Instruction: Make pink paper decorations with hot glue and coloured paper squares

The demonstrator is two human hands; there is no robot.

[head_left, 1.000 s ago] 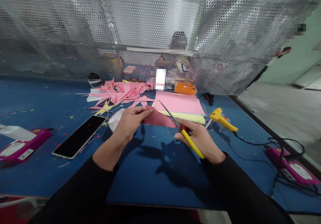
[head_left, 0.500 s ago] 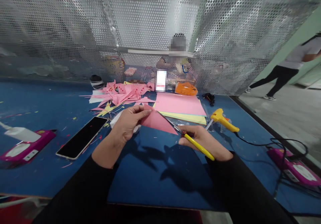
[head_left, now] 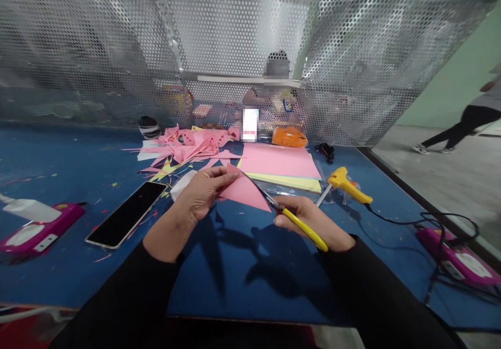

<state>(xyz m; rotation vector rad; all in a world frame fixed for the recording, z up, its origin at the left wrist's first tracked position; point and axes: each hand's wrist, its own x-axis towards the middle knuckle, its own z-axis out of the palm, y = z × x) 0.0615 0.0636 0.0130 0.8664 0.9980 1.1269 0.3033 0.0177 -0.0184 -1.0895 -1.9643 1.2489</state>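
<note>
A tall silver metal screen full of little holes (head_left: 242, 36) and a wide blue table (head_left: 62, 156) look the same as half a second ago, but a walking person in black trousers (head_left: 475, 114) has gone farther right, with the top now cut off. The flat stack of big pink and yellow paper sheets (head_left: 279, 161) has not moved. The right hand (head_left: 309, 218) has come a bit closer to the left hand (head_left: 205, 190). It comes in from the right, fingers curled tight around a pair of metal scissors with yellow handles (head_left: 303, 228). They point up and left along the paper's right edge; a second ago their tip poked past it. The left hand reaches in from the left, thumb on top, pinching a small pink paper piece with a pointed corner (head_left: 246, 191), held above the table between both hands.
</note>
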